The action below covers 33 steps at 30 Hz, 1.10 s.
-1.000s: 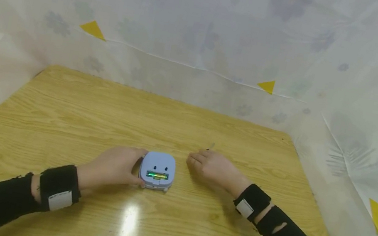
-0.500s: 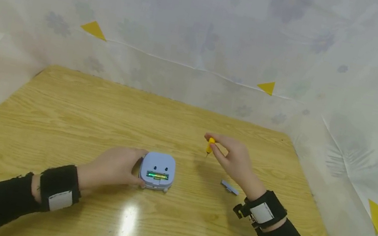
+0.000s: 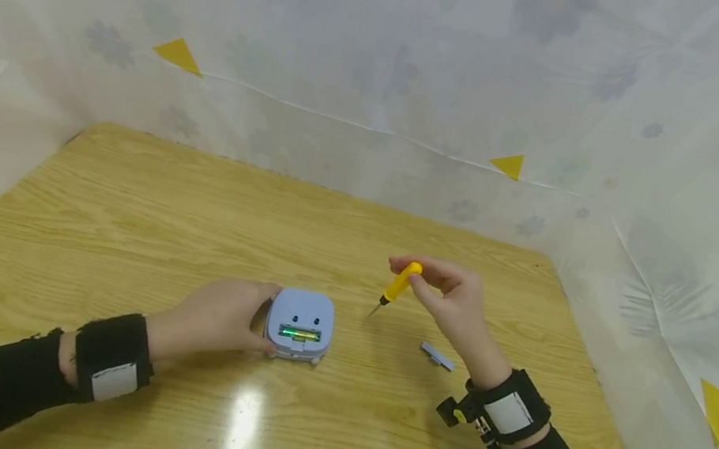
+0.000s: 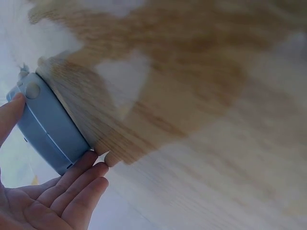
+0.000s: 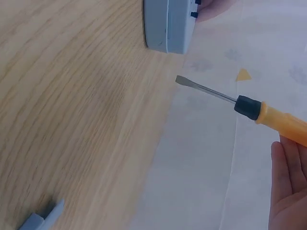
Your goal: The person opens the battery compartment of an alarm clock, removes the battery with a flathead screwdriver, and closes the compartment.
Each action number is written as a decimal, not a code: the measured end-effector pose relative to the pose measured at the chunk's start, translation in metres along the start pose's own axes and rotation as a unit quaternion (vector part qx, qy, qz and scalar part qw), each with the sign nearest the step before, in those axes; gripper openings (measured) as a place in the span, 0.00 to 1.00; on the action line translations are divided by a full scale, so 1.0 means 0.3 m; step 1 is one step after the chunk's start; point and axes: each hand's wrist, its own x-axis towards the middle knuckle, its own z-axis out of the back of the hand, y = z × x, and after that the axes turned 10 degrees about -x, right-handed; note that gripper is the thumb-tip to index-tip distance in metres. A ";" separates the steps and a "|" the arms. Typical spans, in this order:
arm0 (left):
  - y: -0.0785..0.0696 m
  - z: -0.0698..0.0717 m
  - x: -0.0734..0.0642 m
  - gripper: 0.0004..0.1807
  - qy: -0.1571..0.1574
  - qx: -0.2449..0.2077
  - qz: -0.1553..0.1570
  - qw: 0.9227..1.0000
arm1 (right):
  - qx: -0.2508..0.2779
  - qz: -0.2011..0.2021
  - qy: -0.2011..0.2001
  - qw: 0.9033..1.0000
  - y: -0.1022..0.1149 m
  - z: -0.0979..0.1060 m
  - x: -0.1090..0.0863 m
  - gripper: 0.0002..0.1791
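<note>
On the table sits a small light-blue rounded gadget (image 3: 303,306) with two dark holes in its upper face. Its slot lies uncovered, showing a green-and-gold battery (image 3: 299,334). My left hand (image 3: 210,313) grips the gadget from the left, thumb at the near side and fingers at the far side; the left wrist view shows the gadget's side (image 4: 50,127) between them. To the right, my right hand (image 3: 457,306) holds a yellow-handled flathead screwdriver (image 3: 401,282) above the table. Its flat tip points down-left toward the gadget, apart from it in the right wrist view.
A small blue-grey cover piece (image 3: 436,356) lies on the wooden table (image 3: 204,205) below the right hand. White patterned sheeting (image 3: 328,74) with yellow triangles rises behind and at both sides.
My right hand has come up from the table with the screwdriver, baring the cover piece, and has tilted the tip toward the gadget. My left hand and the gadget have stayed put.
</note>
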 end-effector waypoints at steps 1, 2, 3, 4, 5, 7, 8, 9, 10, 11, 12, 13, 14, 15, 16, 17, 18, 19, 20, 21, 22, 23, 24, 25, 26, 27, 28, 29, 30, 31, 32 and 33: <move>0.001 0.000 0.000 0.49 0.000 -0.002 0.000 1.000 | 0.024 -0.007 0.001 1.000 0.001 0.000 0.000 0.12; 0.001 0.000 0.000 0.49 0.000 -0.003 -0.001 1.000 | 0.051 -0.015 0.001 0.999 0.002 0.001 0.000 0.12; 0.002 0.000 0.000 0.49 0.000 -0.005 -0.001 1.000 | 0.077 -0.022 0.002 0.997 0.003 0.001 0.001 0.12; 0.002 0.000 0.000 0.49 0.000 -0.005 -0.001 1.000 | 0.101 -0.029 0.002 0.994 0.003 0.001 0.002 0.12; 0.002 0.000 0.000 0.49 0.000 -0.006 -0.001 1.000 | 0.123 -0.035 0.001 0.992 0.002 0.002 0.003 0.12; 0.001 0.002 0.000 0.49 0.000 -0.007 -0.002 1.000 | 0.155 -0.047 -0.002 0.987 -0.003 0.002 0.006 0.13; 0.000 0.002 0.000 0.49 0.000 -0.008 -0.001 1.000 | 0.171 -0.053 -0.003 0.984 -0.006 0.002 0.007 0.15; -0.001 0.003 0.001 0.50 0.001 -0.006 -0.003 1.000 | 0.187 -0.057 -0.003 0.981 -0.008 0.002 0.009 0.17; -0.001 0.004 0.001 0.50 0.001 -0.006 -0.002 1.000 | 0.203 -0.060 -0.004 0.977 -0.012 0.003 0.010 0.18; -0.002 0.004 0.002 0.50 0.001 -0.006 -0.002 1.000 | 0.218 -0.066 -0.005 0.974 -0.014 0.002 0.010 0.20; -0.003 0.005 0.002 0.50 0.002 -0.005 -0.001 1.000 | 0.235 -0.072 -0.006 0.969 -0.018 0.000 0.010 0.21; -0.002 0.005 0.002 0.50 0.002 -0.004 -0.001 1.000 | 0.252 -0.077 -0.007 0.965 -0.020 -0.001 0.009 0.21; -0.001 0.005 0.002 0.50 0.002 -0.002 -0.001 1.000 | 0.267 -0.080 -0.008 0.960 -0.021 -0.004 0.008 0.22; 0.000 0.005 0.001 0.50 0.001 0.000 -0.002 1.000 | 0.279 -0.083 -0.009 0.957 -0.023 -0.007 0.006 0.22; -0.001 0.005 0.001 0.50 0.000 0.000 -0.001 1.000 | 0.287 -0.087 -0.010 0.954 -0.025 -0.009 0.005 0.23; -0.001 0.005 0.001 0.50 0.000 0.002 -0.002 1.000 | 0.292 -0.090 -0.010 0.952 -0.025 -0.011 0.004 0.23; -0.001 0.006 0.001 0.50 -0.001 0.004 -0.002 1.000 | 0.296 -0.090 -0.008 0.951 -0.026 -0.013 0.003 0.23; 0.000 0.006 0.001 0.50 -0.001 0.005 -0.003 1.000 | 0.295 -0.089 -0.007 0.951 -0.025 -0.016 0.001 0.22; 0.001 0.005 0.001 0.50 -0.001 0.006 -0.004 1.000 | 0.292 -0.087 -0.005 0.952 -0.026 -0.019 0.001 0.22; 0.001 0.006 0.001 0.50 -0.001 0.006 -0.004 1.000 | 0.285 -0.084 -0.004 0.955 -0.025 -0.021 0.000 0.21; 0.001 0.005 0.002 0.50 0.000 0.005 -0.003 1.000 | 0.276 -0.081 -0.002 0.958 -0.024 -0.024 0.000 0.19; 0.002 0.005 0.002 0.50 -0.001 0.004 -0.003 1.000 | 0.266 -0.078 -0.001 0.961 -0.024 -0.027 0.002 0.17; 0.001 0.005 0.002 0.50 -0.001 0.003 -0.002 1.000 | 0.258 -0.076 0.001 0.963 -0.024 -0.030 0.003 0.15; 0.000 0.006 0.001 0.50 -0.001 0.003 -0.002 1.000 | 0.254 -0.076 0.001 0.964 -0.023 -0.033 0.005 0.14; 0.000 0.006 0.001 0.50 -0.002 0.003 -0.002 1.000 | 0.250 -0.079 0.001 0.965 -0.024 -0.037 0.006 0.14; -0.001 0.006 0.001 0.50 -0.002 0.003 -0.001 1.000 | 0.248 -0.083 0.002 0.965 -0.023 -0.040 0.007 0.14; -0.002 0.006 0.001 0.50 -0.002 0.002 -0.001 1.000 | 0.251 -0.089 0.002 0.964 -0.022 -0.045 0.008 0.13; -0.003 0.006 0.001 0.50 -0.003 0.004 -0.001 1.000 | 0.256 -0.096 0.000 0.962 -0.022 -0.050 0.009 0.13; -0.002 0.007 0.001 0.50 -0.003 0.005 -0.003 1.000 | 0.262 -0.104 -0.001 0.959 -0.020 -0.055 0.008 0.14; -0.002 0.006 0.002 0.49 -0.003 0.006 -0.004 1.000 | 0.267 -0.114 -0.005 0.957 -0.019 -0.060 0.007 0.14; -0.002 0.005 0.002 0.49 -0.003 0.006 -0.004 1.000 | 0.270 -0.125 -0.008 0.955 -0.017 -0.064 0.006 0.15; -0.003 0.006 0.002 0.49 -0.003 0.007 -0.006 1.000 | 0.272 -0.135 -0.012 0.953 -0.014 -0.069 0.005 0.15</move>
